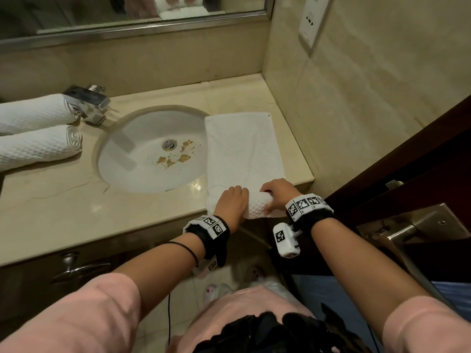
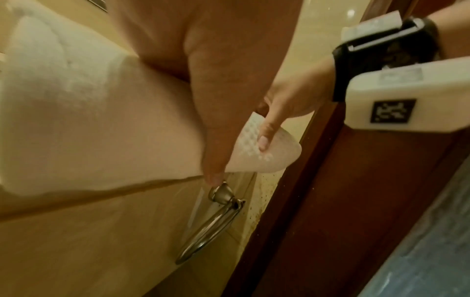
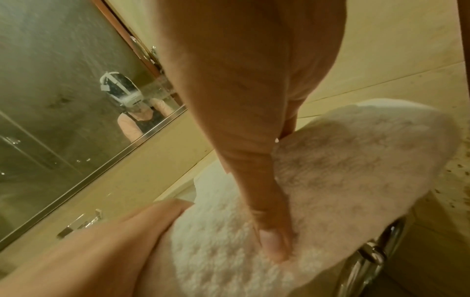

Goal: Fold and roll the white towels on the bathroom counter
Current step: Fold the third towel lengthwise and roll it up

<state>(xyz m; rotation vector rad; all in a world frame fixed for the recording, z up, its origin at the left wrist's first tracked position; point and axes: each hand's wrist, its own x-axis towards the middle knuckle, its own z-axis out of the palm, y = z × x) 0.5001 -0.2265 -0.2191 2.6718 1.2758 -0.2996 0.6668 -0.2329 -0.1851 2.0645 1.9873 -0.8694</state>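
Note:
A long folded white towel lies on the counter to the right of the sink, running away from me. Its near end is wound into a short roll at the counter's front edge. My left hand curls over the left part of the roll, and my right hand grips the right part. In the right wrist view the thumb presses into the roll. In the left wrist view the roll's end shows under the right hand's thumb. Two finished rolled towels lie at the far left.
A round sink with brown stains sits mid-counter, with a chrome faucet behind it. A tiled wall and a dark wooden door close in on the right. A mirror hangs behind. A drawer pull hangs below the counter edge.

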